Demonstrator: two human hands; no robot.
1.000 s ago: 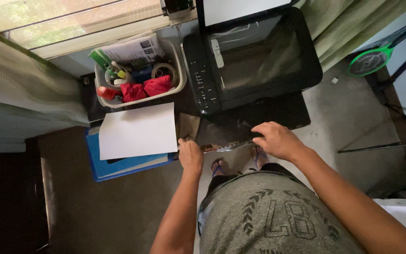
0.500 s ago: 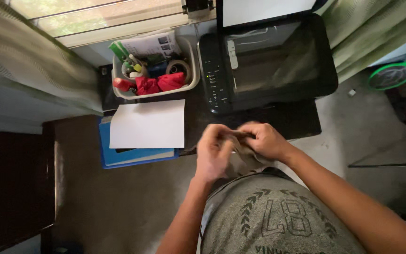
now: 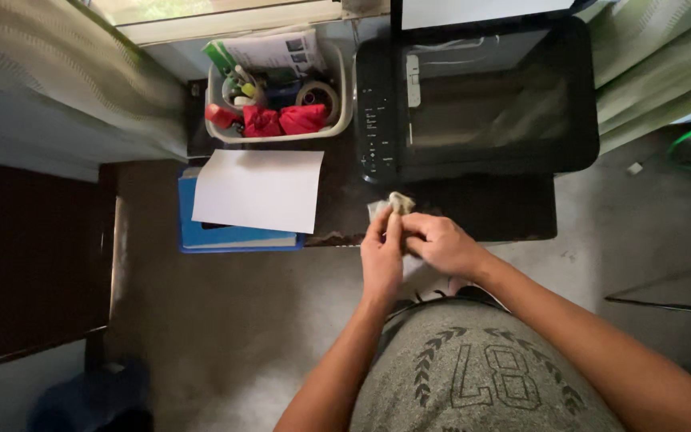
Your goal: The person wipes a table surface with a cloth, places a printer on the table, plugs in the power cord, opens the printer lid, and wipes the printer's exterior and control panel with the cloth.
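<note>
A folded printed paper leaflet, white with small dark pictures and a green edge, stands upright at the back of the white plastic basket in the upper middle of the frame. Two red soft pouches lie side by side at the basket's front. On the black flatbed printer at upper right, a narrow white rectangular label sits near the left edge of the lid, beside the column of small buttons. No lit screen shows.
</note>
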